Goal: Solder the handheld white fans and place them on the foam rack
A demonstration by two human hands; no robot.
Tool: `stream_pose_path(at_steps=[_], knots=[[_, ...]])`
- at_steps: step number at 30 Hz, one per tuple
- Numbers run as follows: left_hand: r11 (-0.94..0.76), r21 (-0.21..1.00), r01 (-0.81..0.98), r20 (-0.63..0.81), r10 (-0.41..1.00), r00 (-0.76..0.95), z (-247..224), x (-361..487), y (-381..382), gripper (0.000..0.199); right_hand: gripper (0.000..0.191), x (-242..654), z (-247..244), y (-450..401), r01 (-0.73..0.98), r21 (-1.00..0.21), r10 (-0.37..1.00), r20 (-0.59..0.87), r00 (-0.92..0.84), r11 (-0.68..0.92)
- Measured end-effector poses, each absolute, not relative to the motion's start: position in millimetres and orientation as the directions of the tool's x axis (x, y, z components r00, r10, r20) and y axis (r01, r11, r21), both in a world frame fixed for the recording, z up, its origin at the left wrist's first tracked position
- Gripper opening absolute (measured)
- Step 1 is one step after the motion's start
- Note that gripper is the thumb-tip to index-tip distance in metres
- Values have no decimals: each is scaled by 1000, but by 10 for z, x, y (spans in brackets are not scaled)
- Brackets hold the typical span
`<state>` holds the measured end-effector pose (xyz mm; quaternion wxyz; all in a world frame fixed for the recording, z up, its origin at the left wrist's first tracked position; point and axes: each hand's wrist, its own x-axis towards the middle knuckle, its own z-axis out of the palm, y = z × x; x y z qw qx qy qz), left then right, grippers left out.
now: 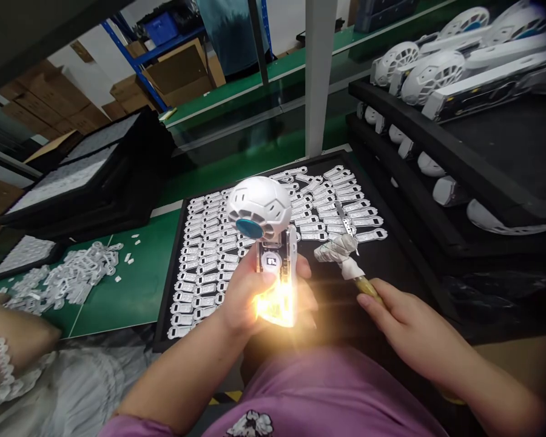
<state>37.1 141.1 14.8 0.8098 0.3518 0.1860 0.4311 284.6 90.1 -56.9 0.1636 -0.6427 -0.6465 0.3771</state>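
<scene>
My left hand (243, 297) is wrapped around the handle of a white handheld fan (266, 206), held upright over the tray. The fan has a round, vented head with a blue centre. A small round display shows on its handle, and a bright yellow-orange glow covers the handle's lower end. To the right, my right hand (398, 306) grips the yellowish handle of a hammer (343, 252), its head wrapped in white material. Beneath both lies a black tray (176, 261) with rows of white handle covers (204, 267), each with a small dark window.
At left, a co-worker's blurred arm (18, 331) is beside a pile of loose white parts (79, 273) on the green table (143, 261). Stacked black trays (459, 164) with more fans stand at right. A pale metal post (318, 79) rises behind the tray.
</scene>
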Motion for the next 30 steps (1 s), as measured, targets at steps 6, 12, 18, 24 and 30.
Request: stream_pose_path(at_steps=[6, 12, 18, 24, 30], knots=[[333, 851, -406, -42, 814, 579, 155, 340, 1367, 30, 41, 2843, -597, 906, 678, -729, 965, -236, -117, -96], [308, 850, -427, -22, 831, 556, 187, 414, 1339, 29, 42, 2853, -604, 903, 683, -720, 958, -265, -110, -121], [314, 897, -311, -115, 845, 522, 111, 383, 1402, 35, 42, 2846, -604, 908, 684, -715, 951, -290, -107, -142], [401, 860, -316, -267, 881, 390, 3, 389, 1531, 43, 37, 2818, -564, 930, 696, -711, 957, -262, -125, -104], [455, 849, -270, -455, 888, 65, 157, 449, 1831, 23, 16, 2768, -243, 974, 850, -512, 976, -89, -199, 127]])
